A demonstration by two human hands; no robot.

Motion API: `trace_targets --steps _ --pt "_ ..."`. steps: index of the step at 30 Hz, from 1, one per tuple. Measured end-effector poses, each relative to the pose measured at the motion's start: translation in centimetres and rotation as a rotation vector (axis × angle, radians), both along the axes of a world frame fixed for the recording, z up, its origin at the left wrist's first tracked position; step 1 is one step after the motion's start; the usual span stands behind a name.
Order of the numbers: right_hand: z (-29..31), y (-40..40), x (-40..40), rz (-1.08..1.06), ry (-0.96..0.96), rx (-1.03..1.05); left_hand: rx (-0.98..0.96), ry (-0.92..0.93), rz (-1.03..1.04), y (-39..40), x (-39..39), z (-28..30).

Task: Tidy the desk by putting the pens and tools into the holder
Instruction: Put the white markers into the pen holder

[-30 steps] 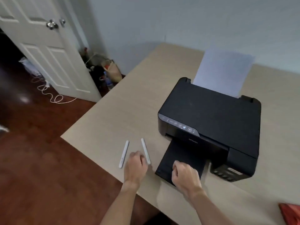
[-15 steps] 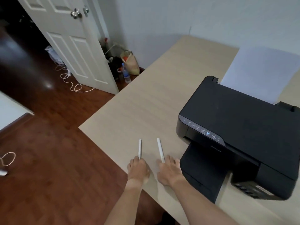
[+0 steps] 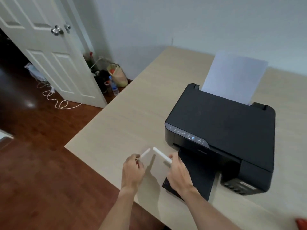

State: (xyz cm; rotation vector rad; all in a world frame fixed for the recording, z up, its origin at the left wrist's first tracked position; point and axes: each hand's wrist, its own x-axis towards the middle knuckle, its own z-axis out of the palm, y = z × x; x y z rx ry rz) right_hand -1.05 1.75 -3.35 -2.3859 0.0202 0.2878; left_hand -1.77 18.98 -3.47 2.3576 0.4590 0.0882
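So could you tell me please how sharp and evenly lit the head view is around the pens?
Head view: soft overall, motion blur on both pens and the hands; wide-angle bending of the desk edges; soft shadows under the hands; a glare spot on the floor; no holder in sight.

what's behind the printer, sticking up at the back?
A white paper sheet stands in the rear feed of the black printer, leaning back. Its bottom edge is hidden inside the feed slot. Beyond it, bare desk and wall; whatever lies directly behind the sheet is covered.
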Motion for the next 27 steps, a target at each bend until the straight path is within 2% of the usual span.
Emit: trace_targets --steps 2,5,9,12,16,22,27 --pt "0.1 -2.1 -1.0 -0.028 -0.053 -0.065 -0.014 -0.07 -0.04 -0.7 0.1 0.5" --pt "0.3 -5.8 -2.9 -0.083 -0.081 -0.152 0.057 -0.07 -0.181 -2.8 0.6 1.2" --pt "0.8 -10.6 -5.9 -0.227 -0.104 -0.151 0.239 -0.006 -0.43 -6.6 1.3 1.8" --pt "1.1 -14.2 -8.8 -0.342 -0.107 -0.147 0.298 -0.022 -0.638 -10.4 1.0 1.7" --pt "0.7 -18.4 -14.9 -0.584 -0.069 -0.146 0.26 -0.052 -0.971 -17.3 -1.0 1.6" --pt "1.4 -22.3 -23.1 -0.961 -0.089 -0.151 0.143 -0.128 -1.326 -26.9 -3.1 3.4" --pt "1.9 -25.0 -28.2 -1.06 -0.117 -0.237 0.073 -0.158 -1.546 -32.7 -4.6 4.8"
